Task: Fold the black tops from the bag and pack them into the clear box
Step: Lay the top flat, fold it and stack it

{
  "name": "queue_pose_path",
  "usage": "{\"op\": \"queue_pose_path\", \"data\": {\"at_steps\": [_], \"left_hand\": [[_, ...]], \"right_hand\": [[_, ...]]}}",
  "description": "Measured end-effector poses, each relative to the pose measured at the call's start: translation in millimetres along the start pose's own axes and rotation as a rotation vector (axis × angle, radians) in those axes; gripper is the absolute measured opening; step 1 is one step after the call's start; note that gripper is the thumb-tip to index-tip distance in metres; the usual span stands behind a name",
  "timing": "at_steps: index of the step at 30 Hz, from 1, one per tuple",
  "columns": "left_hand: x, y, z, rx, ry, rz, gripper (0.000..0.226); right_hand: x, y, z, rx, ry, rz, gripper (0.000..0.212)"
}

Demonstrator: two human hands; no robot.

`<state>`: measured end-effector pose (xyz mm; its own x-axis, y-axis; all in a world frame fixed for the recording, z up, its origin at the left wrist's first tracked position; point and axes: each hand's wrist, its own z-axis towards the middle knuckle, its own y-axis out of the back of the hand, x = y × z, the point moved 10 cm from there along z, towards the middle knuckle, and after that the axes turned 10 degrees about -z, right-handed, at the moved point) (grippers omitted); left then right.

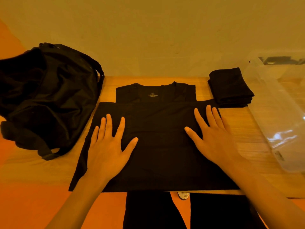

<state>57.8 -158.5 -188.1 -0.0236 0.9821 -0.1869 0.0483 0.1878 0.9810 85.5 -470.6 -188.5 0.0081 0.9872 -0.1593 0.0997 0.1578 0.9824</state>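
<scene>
**Both palms flat on a half-folded top**

The wooden table point(244, 129) carries everything; the black bag point(49, 96) slumps at its left end; the black top point(156, 154) lies centred, its hem folded up below the collar; the clear box point(280, 113) sits at the right edge; a folded stack point(231, 88) lies just beside it; left hand point(107, 151) and right hand point(214, 141) press the top, fingers straight and spread.

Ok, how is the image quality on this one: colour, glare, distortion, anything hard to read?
Head view: strong orange cast and dim light, so the black top and the bag show almost no fold detail. Head view: white glare patches on the clear box at the right. Head view: wide-angle lens skews the table edges.
</scene>
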Motion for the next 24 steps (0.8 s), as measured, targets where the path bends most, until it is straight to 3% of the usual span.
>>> {"op": "queue_pose_path", "data": {"at_steps": [7,11,19,24], "left_hand": [[2,8,-5,0.021,0.057,-0.053,0.101],[-5,28,27,-0.068,0.003,-0.074,0.090],[24,8,75,0.072,0.057,-0.046,0.090],[-27,25,52,-0.088,-0.111,-0.074,0.086]], "right_hand": [[7,6,-1,-0.003,0.023,-0.040,0.094],[28,17,8,-0.010,0.106,-0.010,0.082],[5,4,43,0.159,0.054,0.044,0.084],[34,33,16,0.015,0.155,0.061,0.081]]}}
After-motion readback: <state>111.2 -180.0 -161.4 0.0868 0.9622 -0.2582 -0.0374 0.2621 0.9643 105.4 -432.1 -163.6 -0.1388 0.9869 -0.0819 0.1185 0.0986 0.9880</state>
